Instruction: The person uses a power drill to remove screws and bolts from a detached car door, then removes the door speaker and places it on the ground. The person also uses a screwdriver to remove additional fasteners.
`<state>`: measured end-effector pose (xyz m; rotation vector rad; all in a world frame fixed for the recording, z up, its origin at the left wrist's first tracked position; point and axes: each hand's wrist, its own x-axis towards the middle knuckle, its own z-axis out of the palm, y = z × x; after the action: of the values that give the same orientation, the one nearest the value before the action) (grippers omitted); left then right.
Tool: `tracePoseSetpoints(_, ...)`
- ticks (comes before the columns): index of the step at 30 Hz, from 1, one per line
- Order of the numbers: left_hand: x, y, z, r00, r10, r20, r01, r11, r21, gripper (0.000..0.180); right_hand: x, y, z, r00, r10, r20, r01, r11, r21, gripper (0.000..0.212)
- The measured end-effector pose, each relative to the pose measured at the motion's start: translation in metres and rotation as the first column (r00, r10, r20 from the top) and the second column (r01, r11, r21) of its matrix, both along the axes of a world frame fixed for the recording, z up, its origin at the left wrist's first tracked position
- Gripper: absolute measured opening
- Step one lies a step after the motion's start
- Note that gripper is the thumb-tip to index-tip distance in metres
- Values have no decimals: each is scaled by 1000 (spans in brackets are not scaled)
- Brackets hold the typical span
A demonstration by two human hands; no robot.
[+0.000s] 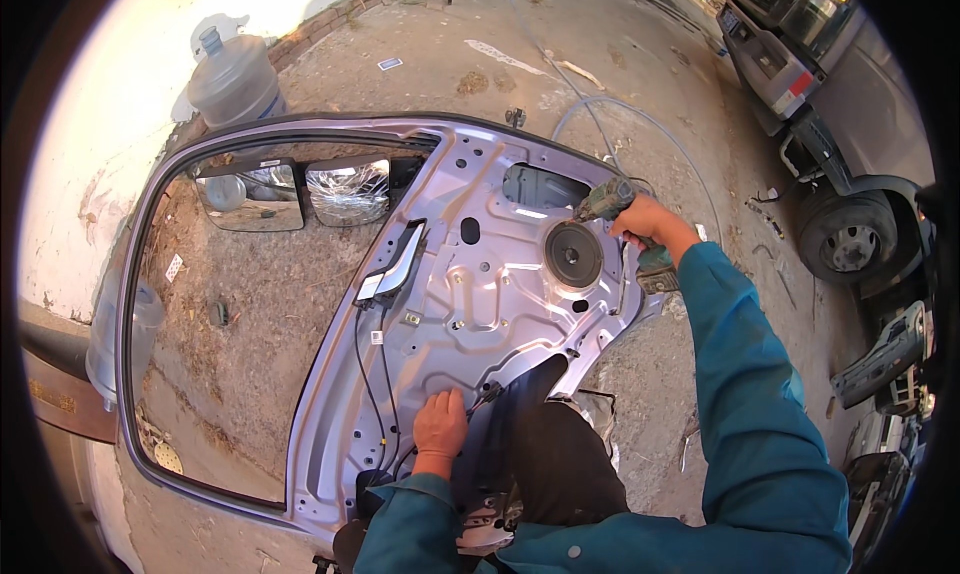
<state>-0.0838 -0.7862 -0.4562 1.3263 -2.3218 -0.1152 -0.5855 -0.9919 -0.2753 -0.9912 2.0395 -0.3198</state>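
A lilac car door shell (pixel 440 309) lies on the ground before me, its window frame to the left. My right hand (pixel 645 221) is closed round the grip of a green and black cordless drill (pixel 603 200). The drill's nose points left, just above a round black speaker (pixel 574 255) set in the door; whether the bit touches a screw is too small to tell. My left hand (pixel 441 431) rests on the lower part of the door with its fingers curled, their tips hidden. Beside it lies a dark wiring connector (pixel 487 392). A silver inner door handle (pixel 397 264) with thin cables sits farther up.
Two mirrors (pixel 250 195) show inside the window opening. Large clear water bottles (pixel 232 79) stand by the white wall at left. A grey hose (pixel 650 119) crosses the concrete behind the door. A truck (pixel 850 124) and loose car parts (pixel 885 359) are at right.
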Motion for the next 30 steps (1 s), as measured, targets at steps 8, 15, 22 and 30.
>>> tracePoseSetpoints(8, 2, 0, -2, 1000, 18, -3, -18, 999, 35, 21, 5, 23, -2, 992, -79, 93, 83, 996, -39, 17)
tracePoseSetpoints(15, 2, 1, -2, 1000, 17, -21, -16, 999, 49, 20, 5, 58, -11, 962, -149, 231, 184, 972, -143, 16)
tracePoseSetpoints(22, -2, 1, 5, 995, 20, -94, -10, 995, 104, 20, 69, 167, -29, 974, -136, 180, 193, 916, -351, 28)
tracePoseSetpoints(30, 37, 17, 44, 961, 187, -206, -139, 964, 225, 11, 222, 202, -90, 882, 336, -329, -461, 758, -461, 62)
